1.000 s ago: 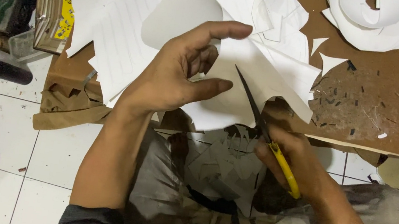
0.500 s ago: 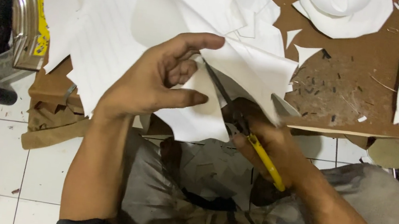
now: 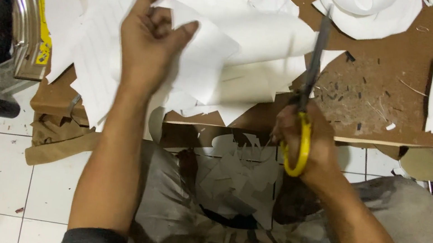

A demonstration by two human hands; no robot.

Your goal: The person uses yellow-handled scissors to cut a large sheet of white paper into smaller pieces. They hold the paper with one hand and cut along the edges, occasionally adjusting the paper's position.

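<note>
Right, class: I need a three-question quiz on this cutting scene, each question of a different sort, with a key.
1. True or false: the right hand grips yellow-handled scissors.
2. What does the left hand rest on? A) the white paper sheets B) a black cylinder C) a metal tray
3. Where have the small paper offcuts gathered?

Key
1. True; the blades point away from the person over the brown board.
2. A
3. In the person's lap, below the board's near edge.
</note>
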